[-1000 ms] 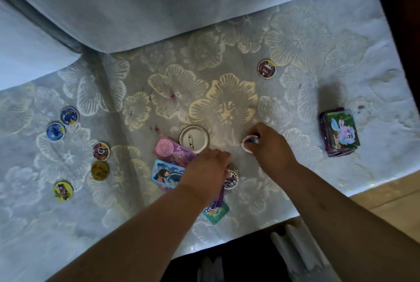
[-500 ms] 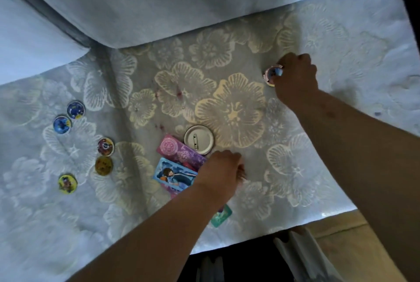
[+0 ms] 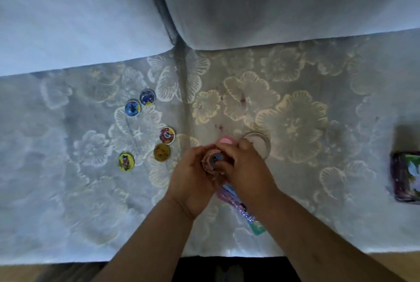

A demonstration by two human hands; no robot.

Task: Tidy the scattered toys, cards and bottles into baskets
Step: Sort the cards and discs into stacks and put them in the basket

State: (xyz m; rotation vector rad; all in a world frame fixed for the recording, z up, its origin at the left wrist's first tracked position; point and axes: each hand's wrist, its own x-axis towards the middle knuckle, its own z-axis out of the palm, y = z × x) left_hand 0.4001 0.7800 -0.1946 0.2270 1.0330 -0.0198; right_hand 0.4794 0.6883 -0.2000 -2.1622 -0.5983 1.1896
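I saw the right hand (image 3: 245, 168) come back from its far reach to the left hand (image 3: 193, 181), both gripping the disc stack (image 3: 212, 161); five loose discs (image 3: 167, 135) remained to collect.

The flowered cover (image 3: 293, 122) is showing as soft embossed cloth, the round discs (image 3: 167, 135) are gleaming glossy, the card stack (image 3: 406, 174) is shining foil-like.
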